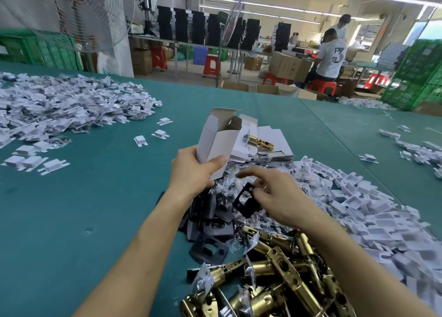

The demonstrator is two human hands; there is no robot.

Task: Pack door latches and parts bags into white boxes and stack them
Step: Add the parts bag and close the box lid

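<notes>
1. The right hand [275,197] is the nearer one. Its thumb and curled fingers pinch a black plate [246,200] by its edge, and the index finger points out straight.
2. The left hand [193,170] is a little farther and to the left. It is closed around the lower part of a white box [220,139], with the thumb on the front face. The box stands nearly upright and its top flaps are open.
3. The fingers of the right hand are blurred, so their exact contact with the plate is not sure. The inside of the box cannot be seen. The bottom edge cuts off the pile of brass latches [275,280].
4. This pile lies nearest, under the right forearm, on the green table [95,197].
5. Just beyond it is a heap of black plates [210,230], below both wrists. Clear parts bags [239,173] lie under the right hand's fingers.
6. Behind the held box is a stack of flat boxes [275,149], with a single latch [259,142] on top.
7. White inserts [370,209] are heaped at the right, and more at the far left.
</notes>
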